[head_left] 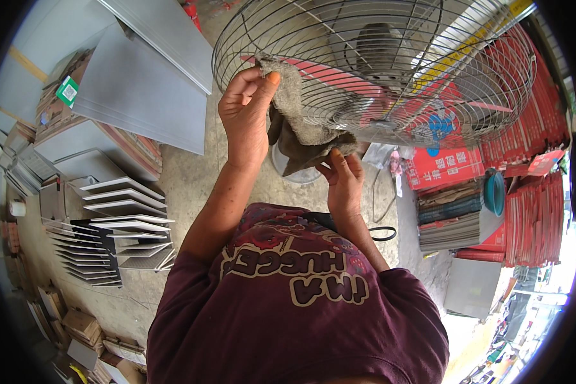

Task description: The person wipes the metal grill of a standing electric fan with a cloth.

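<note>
A grey-brown, fuzzy cloth (294,105) hangs stretched between my two hands, in front of a large fan's wire guard (329,77). My left hand (248,115) is raised higher and pinches the cloth's upper corner between thumb and fingers, close to the guard's left rim. Lower and to the right, my right hand (344,182) pinches another edge of it. A darker fold of the cloth droops between the hands. Behind the wires show the red fan blades (339,77) and a dark motor (376,48).
Large grey panels (147,83) lean at the upper left. Below them stands a rack of white tiles (128,211). Red cartons (451,163) are stacked on the right, with a teal basin (494,193) beside them. A pale round base (294,168) stands on the concrete floor behind the cloth.
</note>
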`<act>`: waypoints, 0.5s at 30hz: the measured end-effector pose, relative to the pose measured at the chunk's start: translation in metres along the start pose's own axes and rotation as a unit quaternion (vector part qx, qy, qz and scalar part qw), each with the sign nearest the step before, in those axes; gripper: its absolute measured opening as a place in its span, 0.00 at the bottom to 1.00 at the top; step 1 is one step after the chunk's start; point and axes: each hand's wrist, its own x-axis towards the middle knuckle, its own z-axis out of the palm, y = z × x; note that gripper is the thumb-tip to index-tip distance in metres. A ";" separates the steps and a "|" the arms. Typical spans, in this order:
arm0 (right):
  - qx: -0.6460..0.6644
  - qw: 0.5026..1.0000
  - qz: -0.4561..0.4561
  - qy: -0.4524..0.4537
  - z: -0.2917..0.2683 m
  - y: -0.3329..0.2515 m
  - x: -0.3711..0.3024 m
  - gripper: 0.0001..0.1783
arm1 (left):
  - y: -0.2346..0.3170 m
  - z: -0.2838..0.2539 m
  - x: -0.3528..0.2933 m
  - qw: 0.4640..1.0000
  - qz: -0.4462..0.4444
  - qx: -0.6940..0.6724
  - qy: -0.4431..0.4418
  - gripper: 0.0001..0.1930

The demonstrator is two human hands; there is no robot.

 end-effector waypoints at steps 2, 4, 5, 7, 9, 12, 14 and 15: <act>0.000 1.000 0.006 0.002 -0.001 0.001 0.001 0.08 | -0.003 -0.002 0.001 1.000 -0.011 -0.001 0.028 0.06; -0.005 1.000 0.004 -0.003 -0.006 0.004 0.003 0.09 | -0.003 -0.010 0.000 0.998 -0.038 0.009 0.052 0.06; -0.007 1.000 0.004 -0.006 -0.008 0.005 0.004 0.09 | -0.006 -0.014 0.001 0.996 -0.057 -0.005 0.067 0.05; -0.008 1.000 0.003 -0.014 -0.003 0.001 0.003 0.09 | -0.010 -0.021 -0.001 0.993 -0.077 -0.008 0.091 0.05; -0.009 1.000 0.002 -0.020 -0.002 0.001 0.003 0.09 | -0.015 -0.030 -0.002 0.989 -0.095 -0.007 0.110 0.06; -0.009 1.000 0.004 -0.020 -0.004 0.003 0.003 0.09 | -0.032 -0.049 -0.002 0.984 -0.114 -0.003 0.136 0.07; -0.012 1.000 0.009 -0.013 -0.003 0.004 0.003 0.09 | -0.044 -0.060 0.000 0.980 -0.120 -0.003 0.157 0.08; -0.013 1.000 0.011 -0.012 -0.003 0.004 0.004 0.09 | -0.050 -0.067 0.000 0.977 -0.131 0.007 0.170 0.08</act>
